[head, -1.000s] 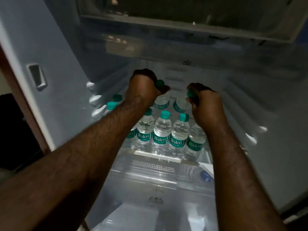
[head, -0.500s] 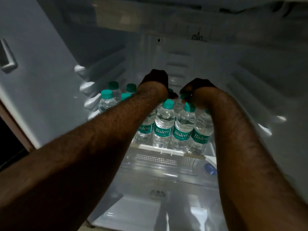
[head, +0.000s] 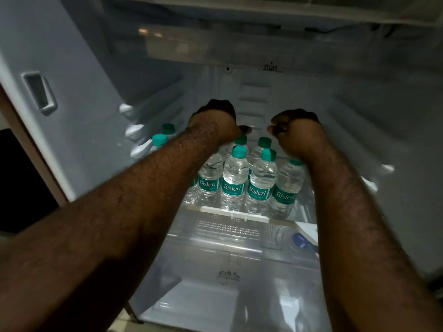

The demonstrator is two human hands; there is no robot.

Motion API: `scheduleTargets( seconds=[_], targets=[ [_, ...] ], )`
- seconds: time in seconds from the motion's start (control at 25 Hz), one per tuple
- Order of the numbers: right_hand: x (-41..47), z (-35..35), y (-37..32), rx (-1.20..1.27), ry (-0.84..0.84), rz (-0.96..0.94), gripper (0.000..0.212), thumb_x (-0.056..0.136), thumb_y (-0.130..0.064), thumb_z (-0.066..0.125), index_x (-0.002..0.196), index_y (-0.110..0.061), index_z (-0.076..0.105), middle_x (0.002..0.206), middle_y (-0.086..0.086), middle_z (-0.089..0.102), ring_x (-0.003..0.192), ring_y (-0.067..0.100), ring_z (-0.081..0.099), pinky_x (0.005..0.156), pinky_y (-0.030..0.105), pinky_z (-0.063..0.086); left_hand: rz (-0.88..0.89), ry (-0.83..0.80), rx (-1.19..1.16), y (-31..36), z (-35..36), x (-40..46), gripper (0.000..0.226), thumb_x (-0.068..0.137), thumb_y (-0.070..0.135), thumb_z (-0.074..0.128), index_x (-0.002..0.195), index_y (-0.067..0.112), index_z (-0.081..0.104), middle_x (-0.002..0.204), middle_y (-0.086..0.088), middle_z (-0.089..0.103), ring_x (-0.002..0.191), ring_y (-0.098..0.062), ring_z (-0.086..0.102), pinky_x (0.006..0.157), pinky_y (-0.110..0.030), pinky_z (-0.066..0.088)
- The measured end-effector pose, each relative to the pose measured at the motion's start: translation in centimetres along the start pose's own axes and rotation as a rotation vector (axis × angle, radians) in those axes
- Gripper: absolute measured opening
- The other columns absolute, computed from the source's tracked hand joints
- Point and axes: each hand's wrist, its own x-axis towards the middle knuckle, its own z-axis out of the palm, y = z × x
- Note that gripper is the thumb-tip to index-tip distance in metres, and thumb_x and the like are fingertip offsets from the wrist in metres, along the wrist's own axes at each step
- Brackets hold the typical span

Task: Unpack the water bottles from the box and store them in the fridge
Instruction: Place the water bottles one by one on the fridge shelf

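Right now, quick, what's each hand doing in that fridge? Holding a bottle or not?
Left hand: fingers curled, no bottle in it, above the water bottles.
Right hand: fingers curled too, holding nothing.

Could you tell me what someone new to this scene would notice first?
Two bare forearms reach into a dim white fridge, the left hand and right hand curled above the shelf. Below them stand clear plastic Bisleri water bottles with teal caps, clustered at the shelf's front edge.

bottles (head: 234, 178) on fridge shelf (head: 236, 215) | drawer (head: 215, 255) below | hands above bottles
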Motion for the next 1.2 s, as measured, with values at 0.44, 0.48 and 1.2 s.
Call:
scheduleTargets(
  seconds=[0.44, 0.48, 1.2],
  targets=[
    [-15.0, 5.5, -6.7, 0.516, 0.495, -0.471, 0.018, 0.087, -0.006, 0.063, 0.102, -0.01, 0.071, 0.1, 0.003, 0.071, 0.09, 0.021, 0.064, 0.086, 0.032, 0.047, 0.205, 0.457, -0.494, -10.1, 2.8, -19.3, 0.016, 0.085, 0.039, 0.068, 0.08, 0.024, 0.073, 0.074, 0.014, 0.067, 0.06, 0.008, 0.054, 0.058, -0.011, 0.038],
    [-16.8, 7.1, -7.7, 0.546, 0.448, -0.486, 0.017, 0.086, -0.005, 0.063, 0.101, -0.01, 0.071, 0.099, 0.003, 0.071, 0.088, 0.021, 0.064, 0.084, 0.031, 0.047, 0.175, 0.444, -0.502, -11.8, 3.9, -21.6, 0.016, 0.085, 0.038, 0.068, 0.08, 0.024, 0.073, 0.073, 0.014, 0.067, 0.059, 0.006, 0.054, 0.057, -0.01, 0.037],
    [-40.9, 28.8, -15.4, 0.468, -0.616, -0.638, 0.028, 0.089, -0.013, 0.064, 0.117, -0.009, 0.065, 0.121, 0.006, 0.065, 0.115, 0.019, 0.059, 0.097, 0.034, 0.049, -0.69, 0.009, -0.387, -31.8, 22.2, -61.8, 0.023, 0.091, 0.034, 0.062, 0.11, 0.021, 0.065, 0.098, 0.006, 0.062, 0.07, -0.001, 0.051, 0.058, -0.007, 0.034]
  ],
)
